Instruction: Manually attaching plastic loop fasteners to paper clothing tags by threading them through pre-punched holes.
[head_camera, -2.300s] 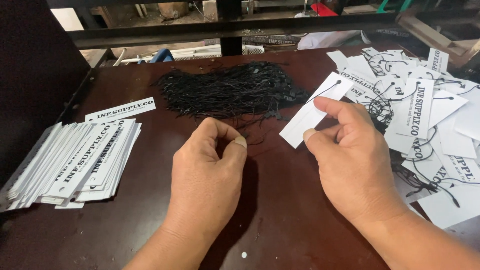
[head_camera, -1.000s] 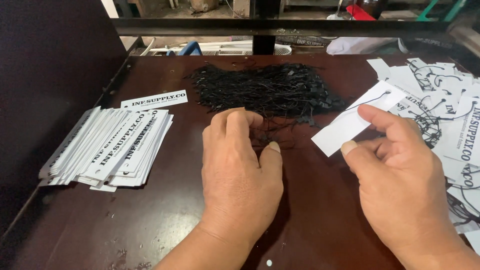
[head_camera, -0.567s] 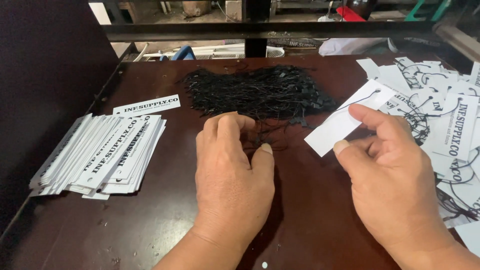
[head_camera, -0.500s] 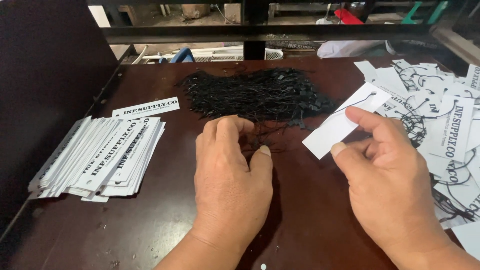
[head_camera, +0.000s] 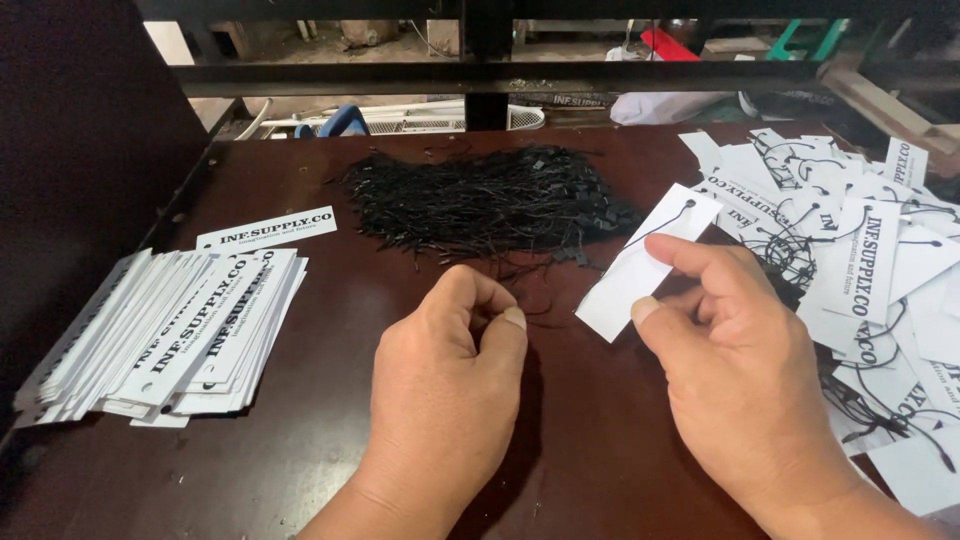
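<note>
Right hand (head_camera: 745, 385) pinches a white paper tag (head_camera: 645, 265) between thumb and forefinger, blank side up, tilted with its punched end pointing far-right. A thin black string is already through the hole at that far end.

Left hand (head_camera: 445, 385) sits near-centre on the table, fingers curled, thumb and forefinger tips pressed together at the near edge of the strings. It looks like it's pinching a single black string; too fine to confirm.

Change over the last couple of seconds: the left hand went out to the fringe of the pile of black strings (head_camera: 485, 200) with fingers bent down into it, and has now pulled back a little with the fingertips closed. The tag has barely moved in the right hand. Read: a string has been picked out of the pile, and the tag is held waiting.

Around: stack of printed white tags (head_camera: 165, 340) fanned at left, one loose printed tag (head_camera: 265, 228) just beyond it. Heap of strung tags (head_camera: 860, 260) at right, touching the right hand's far side. All on a dark brown table (head_camera: 300, 450).
</note>
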